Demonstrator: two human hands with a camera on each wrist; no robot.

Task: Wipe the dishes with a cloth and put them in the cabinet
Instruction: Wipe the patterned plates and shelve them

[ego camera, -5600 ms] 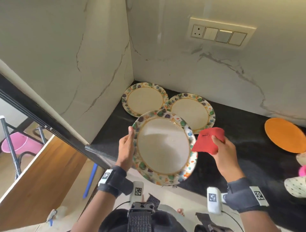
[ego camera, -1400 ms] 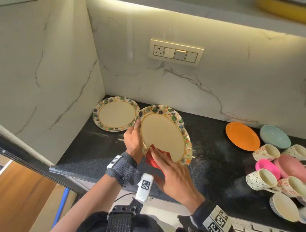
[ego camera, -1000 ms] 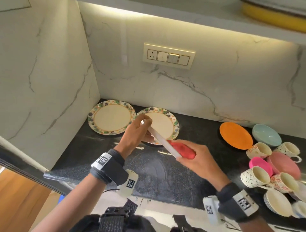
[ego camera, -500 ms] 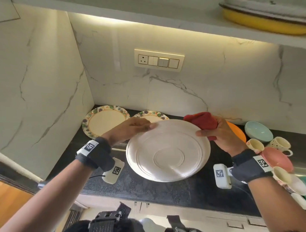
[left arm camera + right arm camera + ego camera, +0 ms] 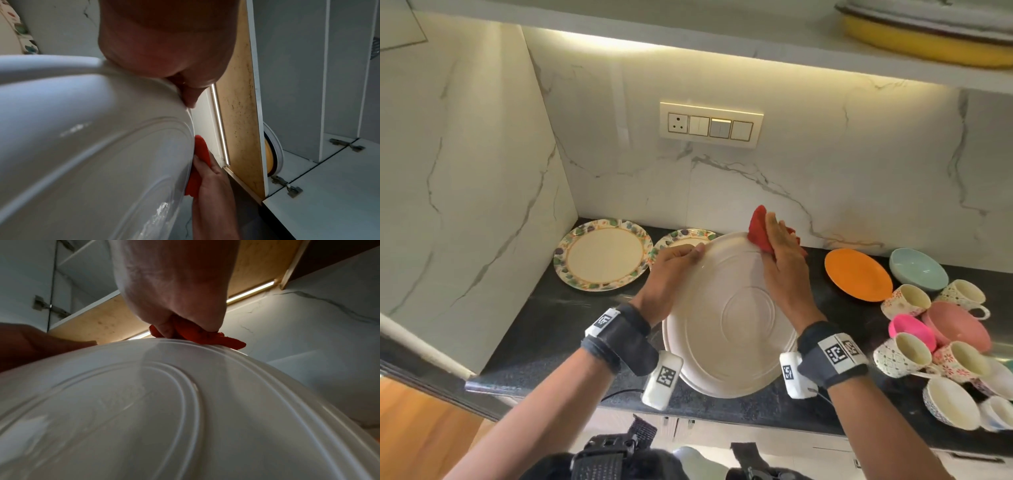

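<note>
The left hand point(image 5: 671, 270) is gripping the left rim of a white-backed plate point(image 5: 726, 329), held tilted above the near tabletop point(image 5: 558, 329) with its underside showing, while the right hand point(image 5: 784, 263) is pressing a red cloth point(image 5: 758, 229) flat-fingered against the plate's far rim. Two floral plates point(image 5: 602, 255) are lying far left; an orange plate point(image 5: 858, 274), a blue bowl point(image 5: 917, 269) and clustered cups point(image 5: 907, 353) are sitting to the right.
</note>
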